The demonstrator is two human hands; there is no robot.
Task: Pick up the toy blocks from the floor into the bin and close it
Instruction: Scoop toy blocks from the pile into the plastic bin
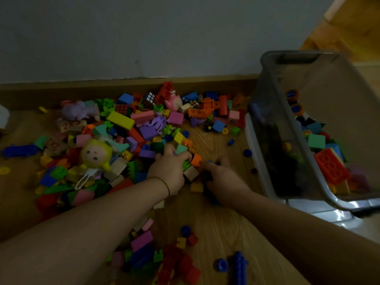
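A wide pile of coloured toy blocks (131, 128) covers the wooden floor against the wall. My left hand (168, 167) reaches into the pile's right edge, its fingers curled round several small blocks, green and orange among them. Close beside it, my right hand (222, 173) curls round dark and blue blocks on the floor. A clear plastic bin (273, 140) stands open at the right, partly filled with blocks. Its lid (339, 214) seems to lie flat beneath it.
A yellow-haired doll head (95, 156), a purple plush toy (78, 110) and small puzzle cubes (149, 99) lie among the blocks. More loose blocks (164, 258) are scattered between my forearms. A skirting board (123, 83) and wall run behind the pile.
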